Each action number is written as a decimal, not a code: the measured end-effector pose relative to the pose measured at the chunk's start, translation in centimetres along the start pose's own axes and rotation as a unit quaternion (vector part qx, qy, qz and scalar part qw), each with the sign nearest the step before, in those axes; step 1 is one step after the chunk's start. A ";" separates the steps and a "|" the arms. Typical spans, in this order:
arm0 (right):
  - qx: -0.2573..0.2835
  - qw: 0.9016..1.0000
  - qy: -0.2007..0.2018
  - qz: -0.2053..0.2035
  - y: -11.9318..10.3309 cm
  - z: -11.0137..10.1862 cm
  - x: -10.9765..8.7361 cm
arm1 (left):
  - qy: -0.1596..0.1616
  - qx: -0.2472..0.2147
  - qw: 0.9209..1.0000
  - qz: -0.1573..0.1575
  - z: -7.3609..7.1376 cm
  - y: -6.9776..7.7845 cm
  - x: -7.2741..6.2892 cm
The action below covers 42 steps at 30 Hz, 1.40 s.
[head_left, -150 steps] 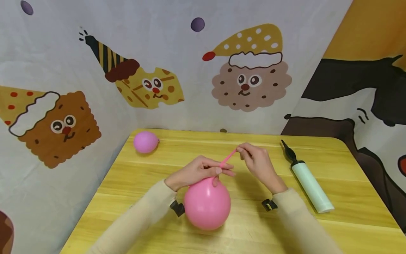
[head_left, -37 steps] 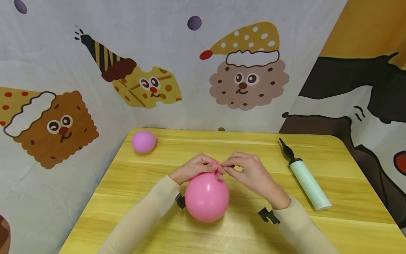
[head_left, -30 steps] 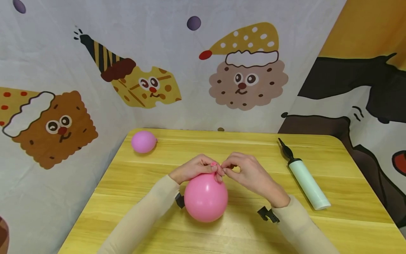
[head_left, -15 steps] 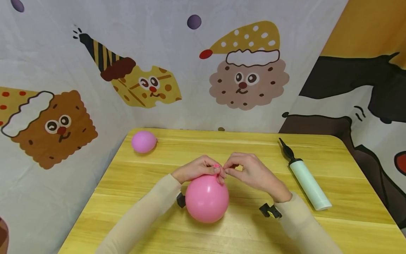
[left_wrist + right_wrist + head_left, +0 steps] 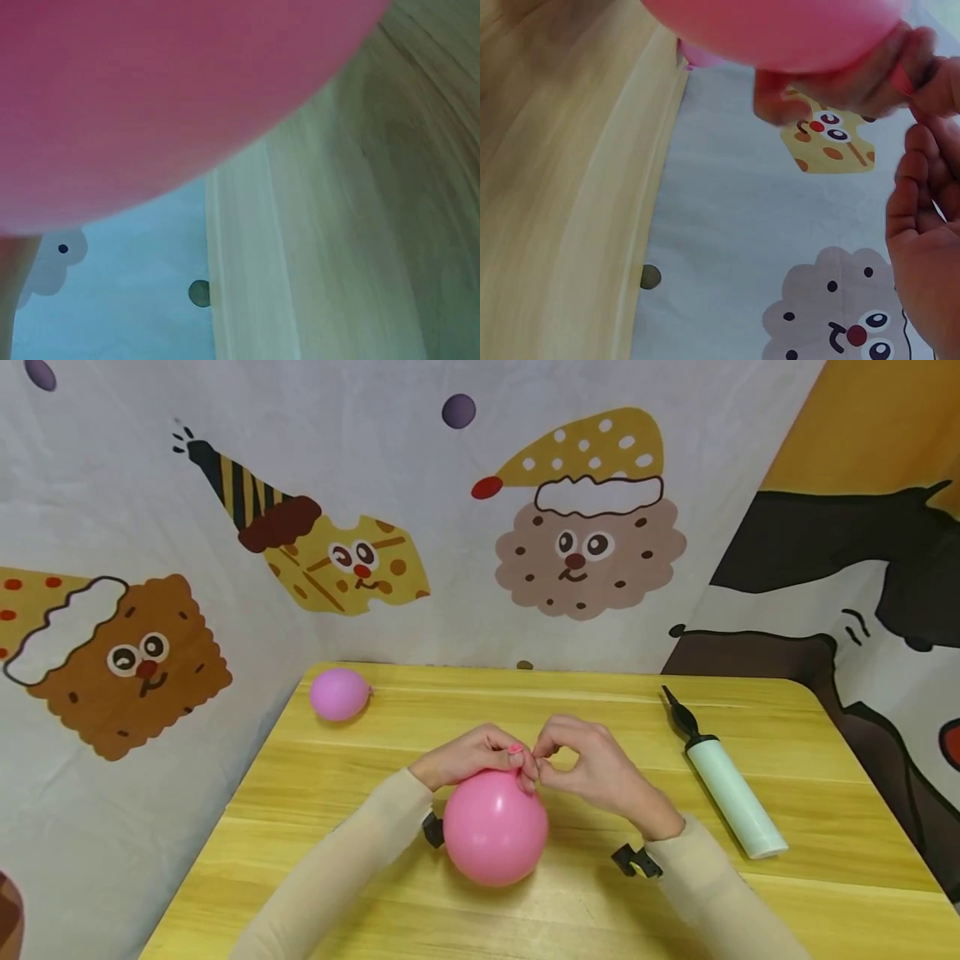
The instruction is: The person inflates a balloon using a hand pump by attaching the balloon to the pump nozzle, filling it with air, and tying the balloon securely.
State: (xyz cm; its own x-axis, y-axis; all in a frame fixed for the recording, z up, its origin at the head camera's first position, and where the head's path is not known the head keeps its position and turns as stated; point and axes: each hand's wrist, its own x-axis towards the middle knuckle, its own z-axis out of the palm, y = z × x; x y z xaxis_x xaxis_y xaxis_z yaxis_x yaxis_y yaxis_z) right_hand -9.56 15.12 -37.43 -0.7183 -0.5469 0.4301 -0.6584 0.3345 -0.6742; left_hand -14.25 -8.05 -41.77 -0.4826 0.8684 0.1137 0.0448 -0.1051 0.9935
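Observation:
A round, inflated pink balloon [image 5: 495, 828] hangs below my left hand [image 5: 480, 756], whose thumb and fingers grip it at the neck. A small pink bit of the neck [image 5: 515, 749] pokes up above the left thumb. My right hand [image 5: 596, 768] meets the left fingertips, its thumb and forefinger pinching the balloon's stretched neck. In the right wrist view a pink strip of neck [image 5: 902, 79] runs between the fingers of the two hands. The balloon's side [image 5: 150, 97] fills the upper part of the left wrist view and hides the left fingers.
A smaller purple-pink balloon [image 5: 340, 694], tied off, lies at the table's back left corner. A hand pump [image 5: 735, 796] with a pale green barrel and black nozzle lies on the right. The wooden table [image 5: 420, 910] backs onto a printed cloth [image 5: 465, 568].
Five seconds ago my right hand held the neck stretched up and away; it has since come down to the left fingertips. Lately both hands and the balloon have shifted slightly right.

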 end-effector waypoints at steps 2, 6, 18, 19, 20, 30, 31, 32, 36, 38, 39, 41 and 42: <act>0.005 1.000 0.014 0.000 0.0 0.1 -0.1 | -0.001 0.000 1.000 0.004 0.0 0.1 0.1; 0.023 0.999 0.021 0.015 -0.1 0.2 -0.3 | -0.004 -0.003 1.000 0.009 0.2 0.3 0.3; 0.265 0.961 -0.054 0.054 2.4 0.7 -1.4 | 0.029 0.035 0.999 0.022 1.1 0.5 0.8; 0.276 0.958 -0.058 0.053 2.6 0.7 -1.5 | 0.034 0.036 0.998 0.025 1.2 0.4 0.8; 0.283 0.956 -0.062 0.053 2.7 0.8 -1.6 | 0.038 0.035 0.998 0.027 1.3 0.3 0.8; 0.256 0.959 -0.099 0.073 1.9 0.4 -1.3 | 0.028 0.002 0.999 0.029 1.4 0.1 0.6; 0.241 0.963 -0.096 0.076 1.7 0.3 -1.3 | 0.027 0.001 0.999 0.027 1.4 0.1 0.6; 0.224 0.967 -0.092 0.078 1.6 0.2 -1.2 | 0.028 0.000 0.999 0.027 1.4 0.1 0.6; 0.165 0.981 -0.059 0.085 1.0 0.1 -1.2 | 0.036 0.014 0.999 0.032 1.2 0.5 0.6; 0.143 0.985 -0.039 0.086 0.6 0.0 -1.1 | 0.040 0.024 0.998 0.033 1.1 0.9 0.6; 0.136 0.986 -0.029 0.087 0.4 0.0 -1.0 | 0.042 0.029 0.998 0.032 1.0 1.1 0.6; 0.121 0.989 -0.006 0.081 0.0 0.2 -0.9 | 0.043 0.039 0.998 0.030 0.7 1.5 0.5; 0.112 0.991 0.008 0.079 -0.2 0.4 -0.8 | 0.044 0.042 0.998 0.029 0.6 1.6 0.5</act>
State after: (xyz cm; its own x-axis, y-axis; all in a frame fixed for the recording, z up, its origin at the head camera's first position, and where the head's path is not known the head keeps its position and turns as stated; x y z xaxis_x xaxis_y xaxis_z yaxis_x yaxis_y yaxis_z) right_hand -8.80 15.23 -37.89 -0.8124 -0.4894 0.3170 -0.4727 0.2344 -0.8495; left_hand -13.93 -7.53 -40.10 -0.5519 0.8159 0.1723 0.1464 -0.1085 0.9832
